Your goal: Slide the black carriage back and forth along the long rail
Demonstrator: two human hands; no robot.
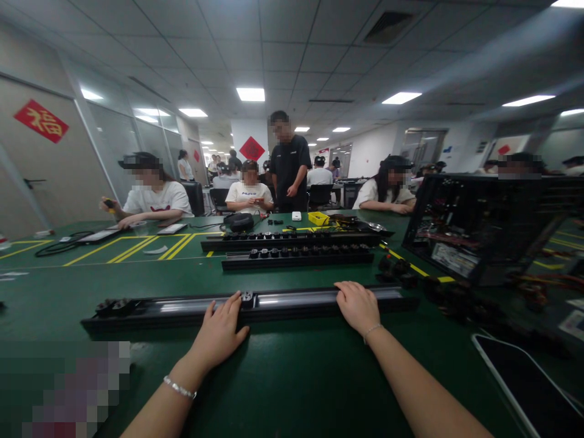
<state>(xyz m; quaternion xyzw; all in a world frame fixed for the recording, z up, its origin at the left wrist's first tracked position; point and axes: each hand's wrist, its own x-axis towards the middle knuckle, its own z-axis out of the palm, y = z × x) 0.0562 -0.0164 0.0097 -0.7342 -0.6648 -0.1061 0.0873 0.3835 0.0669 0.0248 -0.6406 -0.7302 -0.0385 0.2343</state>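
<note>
So both your hands are down on that long black rail (pixel 292 302) lying across the green counter (pixel 292 377) right in front of you. Your left hand (pixel 219 331) has its fingers spread flat, tips resting on the rail's near edge just beside a small black fitting (pixel 247 297) sitting in the rail's channel — no closed grip there, it's just laid open on it. Your right hand (pixel 358 306) is draped over the rail further along, fingers curled over the top; can't tell if they're actually clamped round it or only resting. There's a cluster of black fittings (pixel 114 306) at the rail's left end.

Behind it, well apart, two more black rails (pixel 297 249) lie side by side, each with a row of dark knobs on top. A yellow box (pixel 318 218) sits further back, and an open black computer case (pixel 483 226) stands off to your right. A phone (pixel 533 389) lies screen-up near your right forearm. Other people sit round the far side of the counter — one stands behind them.
</note>
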